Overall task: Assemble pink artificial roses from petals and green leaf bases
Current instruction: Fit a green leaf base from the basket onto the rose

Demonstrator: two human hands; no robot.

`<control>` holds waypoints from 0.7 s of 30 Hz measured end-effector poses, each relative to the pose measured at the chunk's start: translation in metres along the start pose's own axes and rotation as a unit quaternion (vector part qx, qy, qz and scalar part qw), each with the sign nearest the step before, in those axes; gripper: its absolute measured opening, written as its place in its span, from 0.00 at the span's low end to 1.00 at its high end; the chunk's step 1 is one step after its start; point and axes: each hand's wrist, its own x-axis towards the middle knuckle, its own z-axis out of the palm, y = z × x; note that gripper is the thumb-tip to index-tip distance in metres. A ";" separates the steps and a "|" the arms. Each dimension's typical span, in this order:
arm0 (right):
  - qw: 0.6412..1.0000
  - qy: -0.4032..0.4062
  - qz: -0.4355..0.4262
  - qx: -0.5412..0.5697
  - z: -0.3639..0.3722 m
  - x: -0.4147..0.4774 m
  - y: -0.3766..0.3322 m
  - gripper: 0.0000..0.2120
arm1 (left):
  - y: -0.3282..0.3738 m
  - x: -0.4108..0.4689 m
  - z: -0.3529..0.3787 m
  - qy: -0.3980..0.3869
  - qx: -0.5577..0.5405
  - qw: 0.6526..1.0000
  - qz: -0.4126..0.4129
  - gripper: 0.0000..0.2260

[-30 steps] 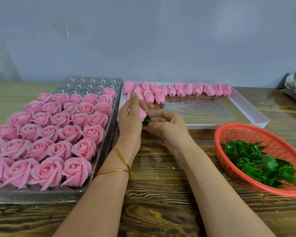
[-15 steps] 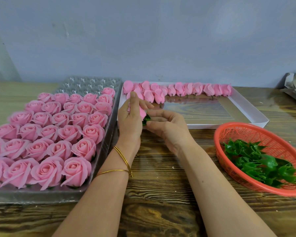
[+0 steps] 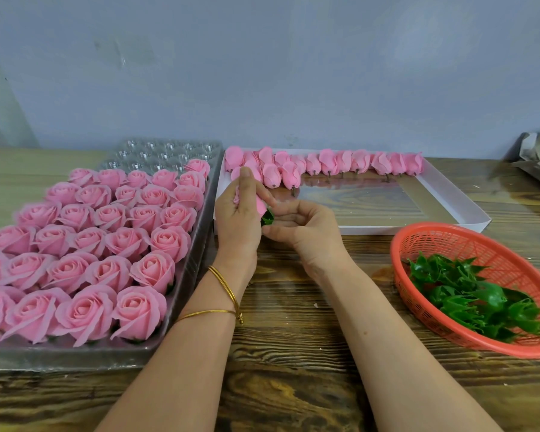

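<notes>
Pink finished roses (image 3: 106,244) fill most of the clear tray (image 3: 156,154); many bare buds (image 3: 340,163) wait in the white box (image 3: 449,198), and leaf bases (image 3: 468,294) lie in the orange basket (image 3: 418,232). Above the counter (image 3: 293,338), the left hand (image 3: 237,219) grips one bud (image 3: 260,205), while the right hand (image 3: 303,226) pinches a green base (image 3: 267,217) against its underside.

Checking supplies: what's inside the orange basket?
Green leaf bases piled toward the near side of the orange basket; its far mesh is bare. Any bases under the top ones are covered.
</notes>
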 end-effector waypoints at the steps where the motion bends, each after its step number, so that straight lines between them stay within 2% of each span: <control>1: 1.000 0.002 0.004 -0.002 0.000 -0.001 0.000 0.15 | 0.000 0.000 0.000 0.006 0.007 1.000 0.003 0.23; 4: 1.000 0.003 0.026 0.005 0.001 -0.002 -0.003 0.12 | -0.002 0.002 -0.001 0.014 0.017 1.000 0.011 0.24; 7: 0.995 -0.010 0.060 0.073 0.002 -0.002 -0.007 0.06 | -0.002 0.002 -0.001 0.007 0.025 1.000 0.014 0.25; 16: 0.993 -0.028 0.079 0.088 -0.001 -0.003 -0.010 0.07 | -0.002 0.000 0.000 -0.025 0.008 1.000 0.016 0.22; 21: 0.988 -0.048 0.107 0.103 0.001 -0.003 -0.009 0.08 | -0.004 0.001 -0.002 -0.017 0.027 0.999 0.019 0.24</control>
